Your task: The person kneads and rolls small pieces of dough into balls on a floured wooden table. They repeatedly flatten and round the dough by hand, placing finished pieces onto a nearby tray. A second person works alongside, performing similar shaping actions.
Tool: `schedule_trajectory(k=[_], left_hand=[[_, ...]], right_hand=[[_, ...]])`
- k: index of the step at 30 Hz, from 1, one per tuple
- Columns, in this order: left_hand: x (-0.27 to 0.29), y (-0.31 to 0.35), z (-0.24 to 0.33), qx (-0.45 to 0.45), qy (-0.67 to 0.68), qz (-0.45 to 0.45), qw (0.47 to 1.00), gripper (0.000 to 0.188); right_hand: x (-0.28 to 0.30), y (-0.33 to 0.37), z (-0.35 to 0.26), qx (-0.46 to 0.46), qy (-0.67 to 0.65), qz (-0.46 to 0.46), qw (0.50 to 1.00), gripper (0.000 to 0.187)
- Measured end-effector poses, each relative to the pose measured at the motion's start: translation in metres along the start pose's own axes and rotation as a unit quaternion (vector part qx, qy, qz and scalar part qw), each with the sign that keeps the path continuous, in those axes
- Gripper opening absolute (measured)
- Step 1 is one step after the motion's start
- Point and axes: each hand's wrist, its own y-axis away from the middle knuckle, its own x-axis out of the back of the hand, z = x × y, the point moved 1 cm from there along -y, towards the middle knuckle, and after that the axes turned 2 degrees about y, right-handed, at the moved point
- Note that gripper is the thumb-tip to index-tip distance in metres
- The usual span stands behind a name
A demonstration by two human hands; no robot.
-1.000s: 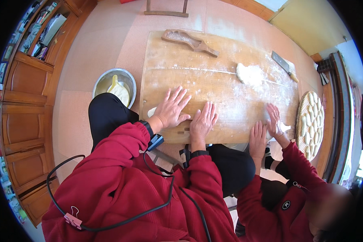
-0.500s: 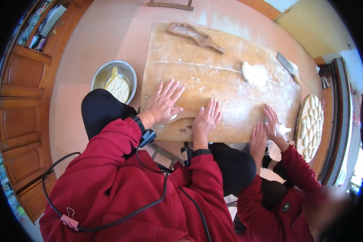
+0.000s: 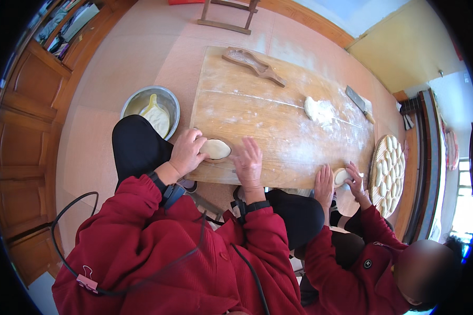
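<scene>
A pale, flattened oval of dough [image 3: 218,149] lies in a wooden mould near the left front corner of the floured board. Only a thin brown rim of the mould [image 3: 215,160] shows around the dough. My left hand [image 3: 184,153] has its fingers curled against the left end of the mould, thumb at the dough's edge. Just right of the dough, my right hand [image 3: 248,161] is raised with its fingers apart and empty, slightly smeared by motion.
Across the wooden board [image 3: 278,128] are another carved mould [image 3: 253,65], floury dough [image 3: 319,109] and a cleaver [image 3: 359,104]. A metal bowl [image 3: 174,110] holds flour and a yellow scoop [image 3: 153,105]. At right, a co-worker's hands [image 3: 325,184] flank dough, beside a round tray [image 3: 376,163] of shaped pieces.
My hands, flat over the mould before, have parted and uncovered the dough. My left hand has curled at its left end; my right has lifted. The co-worker's hands have uncovered a dough piece.
</scene>
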Motion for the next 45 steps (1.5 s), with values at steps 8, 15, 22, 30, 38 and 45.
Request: schedule_trajectory(k=[8,15,22,30,38,45], left_hand=[[-0.017,0.007,-0.010,0.011,0.070,0.032,0.997,0.036],[-0.049,-0.014,0.001,-0.056,0.134,0.041,0.989,0.030],[-0.054,-0.016,-0.002,-0.050,0.143,0.034,0.988,0.025],[-0.048,-0.006,0.000,0.010,0.167,0.054,0.984,0.028],[-0.043,-0.003,-0.005,-0.044,-0.039,-0.061,0.996,0.107],[-0.039,-0.007,-0.005,-0.033,-0.033,-0.111,0.993,0.118]], right_hand=[[-0.007,-0.003,-0.018,0.011,-0.021,-0.016,1.000,0.039],[0.016,0.002,0.012,-0.001,-0.015,-0.005,1.000,0.032],[0.009,-0.004,0.019,0.024,-0.030,-0.033,0.999,0.018],[0.018,-0.028,0.024,-0.024,-0.060,-0.066,0.996,0.021],[-0.029,-0.068,-0.007,0.034,0.173,-0.195,0.965,0.066],[-0.028,-0.068,-0.008,0.015,0.195,-0.207,0.959,0.067]])
